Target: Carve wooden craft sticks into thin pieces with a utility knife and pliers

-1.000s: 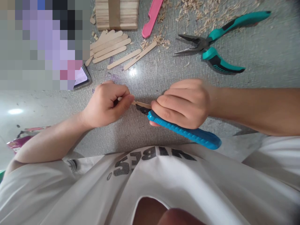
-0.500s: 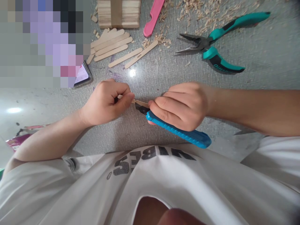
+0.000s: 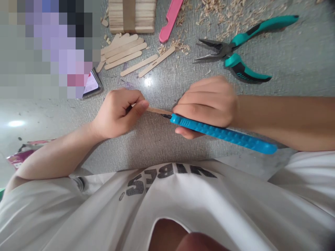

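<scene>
My left hand [image 3: 119,111] is closed in a pinch on one end of a thin wooden stick [image 3: 157,111], held just above the grey textured table [image 3: 300,62]. My right hand [image 3: 206,103] is wrapped round a blue utility knife [image 3: 225,134]. The knife's dark tip meets the stick about midway between my hands. Its handle points out to the right, nearly level. The far end of the stick is hidden under my right fingers.
Teal-handled long-nose pliers [image 3: 235,52] lie at the back right amid wood shavings [image 3: 222,14]. Several loose wooden sticks [image 3: 125,52], a banded bundle of sticks [image 3: 131,15], a pink stick [image 3: 170,19] and a phone corner [image 3: 91,83] lie behind my hands.
My right hand has pulled the knife to the right along the stick and levelled its handle. More of the stick now shows between my hands. My left hand has barely moved.
</scene>
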Available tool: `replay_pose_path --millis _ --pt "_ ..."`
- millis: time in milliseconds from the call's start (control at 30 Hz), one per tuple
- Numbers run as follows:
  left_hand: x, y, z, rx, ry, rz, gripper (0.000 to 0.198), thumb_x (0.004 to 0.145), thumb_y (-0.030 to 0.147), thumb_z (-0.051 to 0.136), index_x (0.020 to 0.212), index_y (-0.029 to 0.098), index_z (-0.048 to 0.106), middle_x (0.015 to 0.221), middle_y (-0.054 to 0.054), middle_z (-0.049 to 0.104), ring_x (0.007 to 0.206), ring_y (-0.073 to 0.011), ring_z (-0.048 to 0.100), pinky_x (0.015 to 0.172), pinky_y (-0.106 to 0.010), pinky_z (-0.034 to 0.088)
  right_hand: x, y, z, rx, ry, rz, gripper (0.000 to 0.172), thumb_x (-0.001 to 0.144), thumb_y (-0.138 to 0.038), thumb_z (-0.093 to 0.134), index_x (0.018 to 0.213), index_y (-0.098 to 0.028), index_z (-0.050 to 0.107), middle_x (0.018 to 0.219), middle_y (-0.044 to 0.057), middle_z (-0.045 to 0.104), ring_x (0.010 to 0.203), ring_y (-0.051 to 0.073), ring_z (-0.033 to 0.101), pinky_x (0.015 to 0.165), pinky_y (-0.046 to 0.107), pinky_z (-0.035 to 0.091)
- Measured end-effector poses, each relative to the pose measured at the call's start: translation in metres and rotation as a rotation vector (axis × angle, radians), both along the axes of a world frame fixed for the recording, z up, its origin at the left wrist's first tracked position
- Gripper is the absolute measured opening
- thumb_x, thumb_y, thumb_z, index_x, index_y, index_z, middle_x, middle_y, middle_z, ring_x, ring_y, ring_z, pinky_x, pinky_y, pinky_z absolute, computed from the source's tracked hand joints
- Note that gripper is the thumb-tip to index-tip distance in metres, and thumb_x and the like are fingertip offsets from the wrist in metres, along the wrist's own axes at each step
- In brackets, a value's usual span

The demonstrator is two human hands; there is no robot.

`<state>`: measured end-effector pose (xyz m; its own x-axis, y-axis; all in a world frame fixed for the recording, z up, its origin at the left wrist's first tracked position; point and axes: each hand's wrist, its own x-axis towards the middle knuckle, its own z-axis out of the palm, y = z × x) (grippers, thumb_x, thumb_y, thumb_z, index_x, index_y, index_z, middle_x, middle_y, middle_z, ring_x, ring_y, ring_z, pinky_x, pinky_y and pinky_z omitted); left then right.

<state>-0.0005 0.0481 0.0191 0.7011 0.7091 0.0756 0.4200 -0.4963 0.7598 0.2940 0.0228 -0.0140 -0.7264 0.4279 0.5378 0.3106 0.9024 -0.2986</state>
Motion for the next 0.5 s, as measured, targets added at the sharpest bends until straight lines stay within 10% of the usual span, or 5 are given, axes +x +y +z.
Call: replay_pose_path --millis 233,500 --pt "0.002 -0.004 -0.001 0.009 0.018 0.02 0.036 0.107 0.029 0.054 0.072 0.021 0.055 0.059 0.001 0.052 0.056 -0.0125 0.045 0.056 -0.032 0.034 -0.006 -0.003 -0.002 -0.071 -0.144 -0.056 0.058 0.111 -0.076 0.041 0.104 -0.027 0.071 0.079 -0.002 0.067 0.069 0.016 0.065 0.064 0.036 0.05" --pt "0.002 -0.014 0.001 -0.118 -0.095 0.264 0.041 0.113 0.04 0.056 0.076 0.022 0.058 0.065 0.001 0.059 0.059 -0.012 0.051 0.059 -0.032 0.04 -0.009 -0.003 0.001 0.123 0.198 -0.092 0.047 0.111 -0.068 0.048 0.115 -0.025 0.066 0.079 0.0 0.069 0.067 0.017 0.063 0.058 0.036 0.048"
